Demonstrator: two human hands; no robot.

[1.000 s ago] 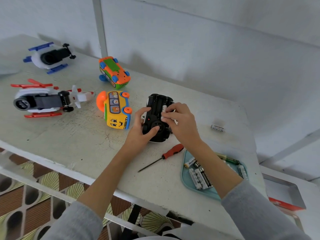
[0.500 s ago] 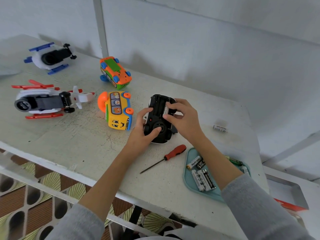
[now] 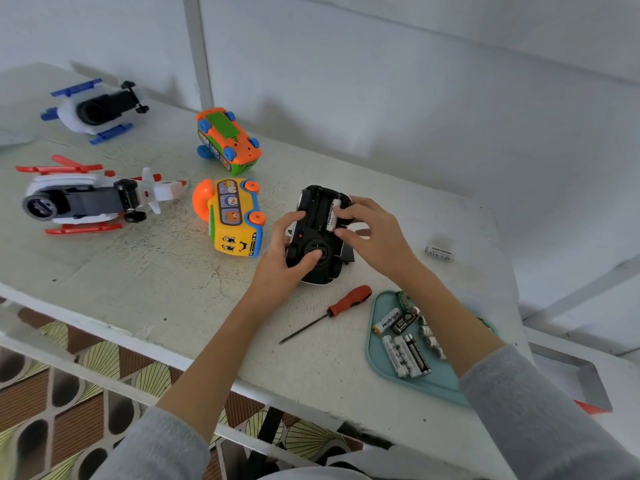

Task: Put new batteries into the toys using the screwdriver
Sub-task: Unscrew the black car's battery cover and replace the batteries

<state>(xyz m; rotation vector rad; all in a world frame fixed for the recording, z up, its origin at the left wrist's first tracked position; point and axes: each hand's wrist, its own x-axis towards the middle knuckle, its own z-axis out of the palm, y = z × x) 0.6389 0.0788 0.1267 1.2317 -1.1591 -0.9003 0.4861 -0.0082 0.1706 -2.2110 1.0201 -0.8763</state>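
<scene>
A black toy car [image 3: 317, 216] lies upside down at the table's middle with its battery bay uncovered. My left hand [image 3: 284, 258] grips its near end, thumb on the round hub. My right hand [image 3: 372, 233] rests on the car's right side, thumb and forefinger on a white battery [image 3: 333, 214] that lies in the bay. The red-handled screwdriver [image 3: 332, 311] lies loose on the table just below the car. A teal tray [image 3: 384, 365] at the lower right holds several batteries [image 3: 405, 355], partly hidden by my right forearm.
A yellow bus toy [image 3: 233, 220] lies left of the car, an orange and green car [image 3: 227, 140] behind it. A red-and-white helicopter [image 3: 86, 199] and a blue-and-white one [image 3: 95, 109] are at the left. One loose battery [image 3: 439, 252] lies at the right. The table's front edge [image 3: 138, 330] is close.
My right hand has shifted back off the bay, and the white battery now shows lying in the compartment. My left hand keeps the same hold on the car.
</scene>
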